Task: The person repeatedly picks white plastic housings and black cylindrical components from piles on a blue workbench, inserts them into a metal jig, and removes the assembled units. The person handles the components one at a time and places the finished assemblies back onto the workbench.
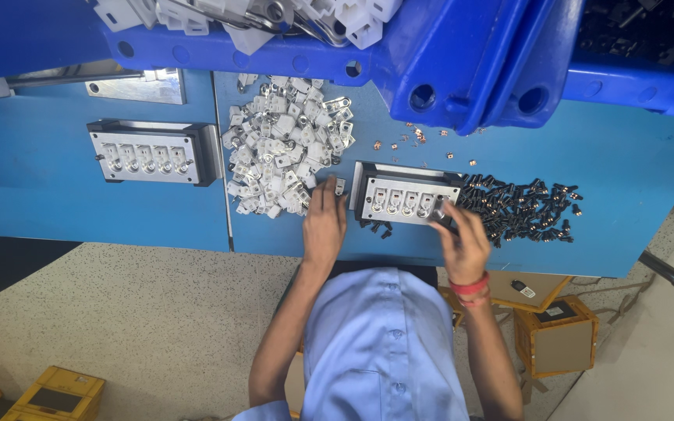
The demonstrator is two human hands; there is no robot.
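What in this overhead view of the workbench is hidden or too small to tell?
- Head view: whatever the right hand pinches is blurred, at the fixture block edge.
- The left hand covers its own fingertips; a held part can't be confirmed.
- The black parts pile is too small to identify.
- The blue bins are cut by the top edge.
- The white parts heap blends together.

A second metal fixture (154, 152) is lying well apart toward the left edge of the blue table (633, 156), with a steel plate (136, 86) sitting just beyond it. Blue plastic bins (446, 62) are resting along the table's far edge, one holding white parts (220, 15). Small copper bits (415, 139) are lying scattered near the bins. Cardboard boxes (557, 335) are sitting on the floor under the table's near edge, and yellow boxes (56, 394) are standing at the lower left.
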